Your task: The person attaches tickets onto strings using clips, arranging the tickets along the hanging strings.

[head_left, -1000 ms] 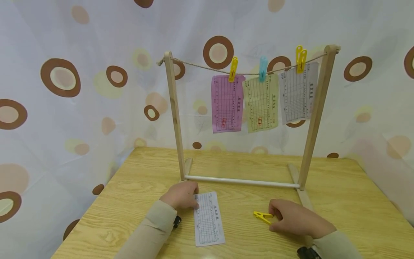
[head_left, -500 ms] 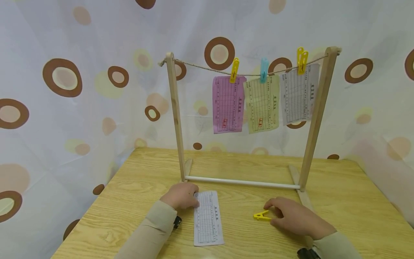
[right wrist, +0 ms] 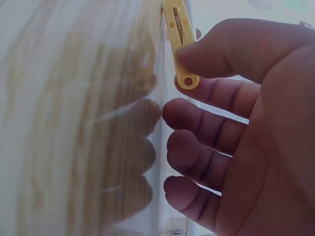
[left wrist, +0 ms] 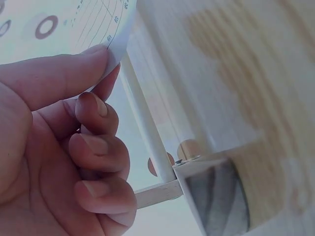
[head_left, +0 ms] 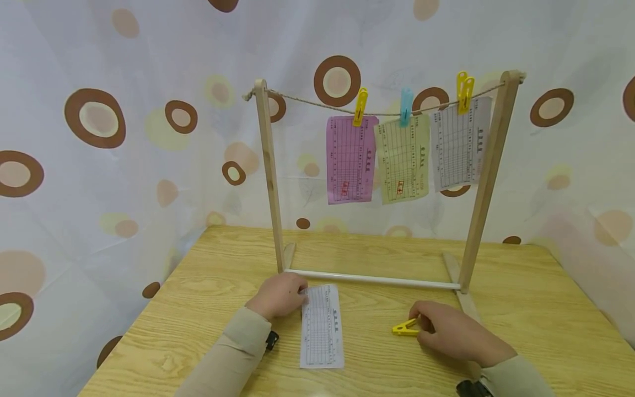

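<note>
In the head view, the left hand (head_left: 280, 296) pinches the upper left corner of a white printed paper slip (head_left: 322, 331) between thumb and forefinger. The left wrist view shows that slip (left wrist: 101, 22) bending up from the thumb, the other fingers curled loosely beneath. At the right, the right hand (head_left: 448, 331) holds a yellow clothespin (head_left: 405, 328) low over the table. Thumb and forefinger pinch the handle end of this clothespin (right wrist: 180, 37) in the right wrist view, and the remaining fingers hang half bent by the tabletop.
A wooden rack (head_left: 270, 182) with a rope (head_left: 317, 103) stands behind the hands. From the rope hang a pink slip (head_left: 350, 160), a yellow slip (head_left: 403, 160) and a white slip (head_left: 458, 146), held by yellow and blue clothespins. A white bar (head_left: 372, 279) joins the rack's feet.
The left hand has shifted slightly away and right, with the slip sliding and turning along. The right hand opened a little around the yellow clothespin, then gripped it again.
</note>
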A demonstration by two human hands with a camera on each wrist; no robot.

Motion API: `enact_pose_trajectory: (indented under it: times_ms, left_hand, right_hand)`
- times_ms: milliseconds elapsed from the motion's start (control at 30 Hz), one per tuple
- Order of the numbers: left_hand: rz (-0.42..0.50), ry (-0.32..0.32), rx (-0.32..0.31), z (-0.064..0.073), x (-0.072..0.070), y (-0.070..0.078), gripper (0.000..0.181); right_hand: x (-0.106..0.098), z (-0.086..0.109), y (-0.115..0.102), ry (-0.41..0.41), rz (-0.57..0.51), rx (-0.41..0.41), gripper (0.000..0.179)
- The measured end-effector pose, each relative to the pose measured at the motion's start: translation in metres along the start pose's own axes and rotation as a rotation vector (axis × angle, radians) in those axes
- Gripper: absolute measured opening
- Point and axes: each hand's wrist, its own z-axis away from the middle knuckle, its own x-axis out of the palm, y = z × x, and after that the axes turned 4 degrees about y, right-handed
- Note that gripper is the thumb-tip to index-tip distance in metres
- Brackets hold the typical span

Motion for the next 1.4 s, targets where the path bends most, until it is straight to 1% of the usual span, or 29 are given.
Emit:
enact_pose_trajectory:
  times_ms: [300,467,600,700,900,1033,1267,1400]
  left_hand:
    - [0.004,0.019,0.009,0.0,-0.003,0.0,0.02]
    - [0.04,0.033,0.012,0.0,-0.004,0.001,0.021]
    - [0.073,0.044,0.016,0.001,-0.006,0.001,0.018]
    - [0.082,0.056,0.022,0.001,-0.008,0.002,0.015]
    - [0.086,0.099,0.044,0.002,-0.011,0.006,0.013]
    - [0.105,0.125,0.05,0.002,-0.015,0.008,0.013]
    - [0.124,0.162,0.044,0.004,-0.019,0.012,0.014]
    - [0.102,0.194,0.073,0.005,-0.022,0.013,0.014]
  right_hand:
    - [-0.001,-0.001,-0.004,0.017,-0.019,0.008,0.022]
    - [-0.002,-0.002,-0.007,0.041,-0.027,0.009,0.023]
    - [-0.003,-0.003,-0.009,0.064,-0.039,0.02,0.021]
    - [-0.004,-0.003,-0.01,0.078,-0.046,0.027,0.019]
    - [-0.008,-0.003,-0.016,0.11,-0.064,0.019,0.02]
    - [-0.013,-0.001,-0.021,0.136,-0.081,-0.003,0.022]
    - [-0.021,0.002,-0.029,0.163,-0.056,-0.005,0.022]
    - [-0.024,0.002,-0.034,0.195,-0.023,-0.019,0.023]
